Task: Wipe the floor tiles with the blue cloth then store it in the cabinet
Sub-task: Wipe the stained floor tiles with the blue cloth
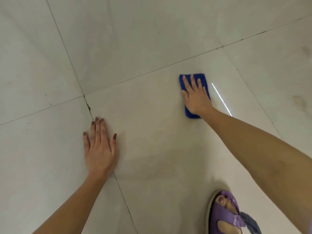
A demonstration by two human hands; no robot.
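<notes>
Wiping is the step now: the right hand (196, 97) lies flat, fingers spread, pressing the blue cloth (190, 114) on the floor tiles (152, 39), the left hand (99, 149) props flat, and next it must slide over tiles beside it

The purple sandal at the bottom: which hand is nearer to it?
Left. The left hand lies flat on the tile, up and to the left of the purple strapped sandal. The right hand presses the folded blue cloth farther up the floor.
</notes>
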